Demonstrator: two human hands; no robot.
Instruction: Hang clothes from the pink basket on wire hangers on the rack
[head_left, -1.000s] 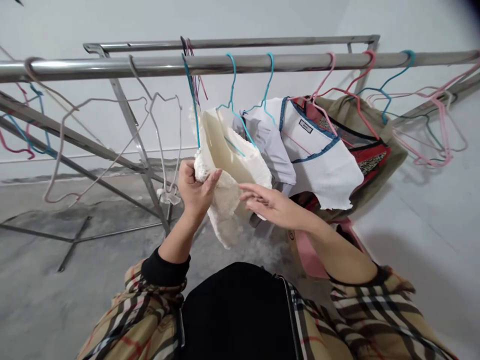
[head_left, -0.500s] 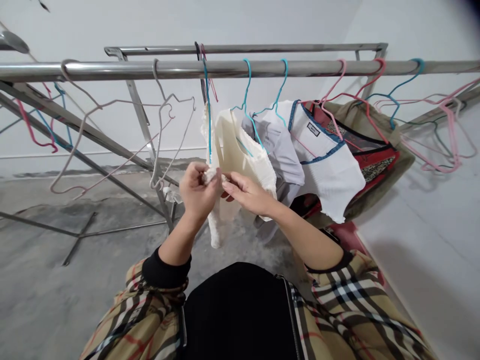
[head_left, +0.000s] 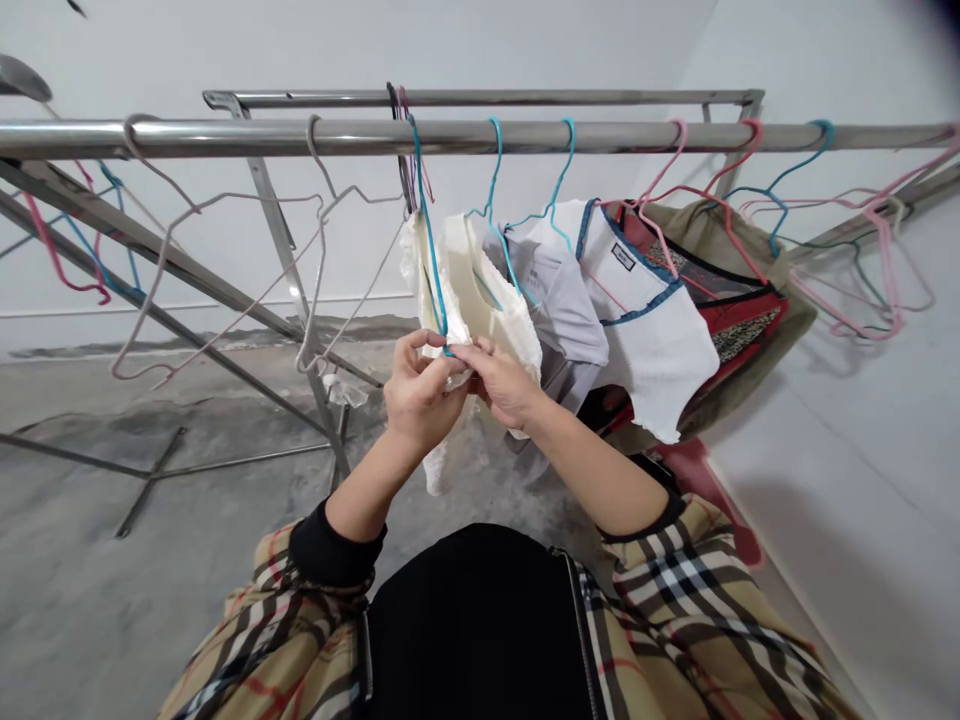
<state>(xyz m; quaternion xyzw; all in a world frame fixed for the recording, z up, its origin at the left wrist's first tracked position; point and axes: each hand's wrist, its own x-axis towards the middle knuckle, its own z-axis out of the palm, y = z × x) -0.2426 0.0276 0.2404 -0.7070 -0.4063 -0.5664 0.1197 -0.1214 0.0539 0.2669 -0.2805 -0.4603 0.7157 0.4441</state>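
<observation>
A cream garment point(head_left: 451, 245) with a textured edge hangs on a blue hanger point(head_left: 434, 262) hooked over the metal rail. My left hand point(head_left: 422, 392) pinches the garment's fabric at the lower end of that hanger. Close against it, my right hand point(head_left: 504, 380) also grips the fabric, its thumb by the hanger's tip. Both hands hide part of the cloth; its lower end point(head_left: 442, 470) dangles below them. Just to the right, another cream garment point(head_left: 517, 325) hangs on a light blue hanger point(head_left: 492, 180).
The metal rail point(head_left: 247, 138) crosses the whole view. Bare grey hangers point(head_left: 150, 300) hang at left. Rightward are a grey shirt point(head_left: 559, 300), a white top with blue trim point(head_left: 652, 350), a red and olive garment point(head_left: 780, 300) and a pink hanger point(head_left: 889, 270). A frame leg point(head_left: 289, 260) stands left.
Both hands have shifted slightly right and come closer together. The blue hanger's lower end has swung right and toward me, bringing the cream garment with it.
</observation>
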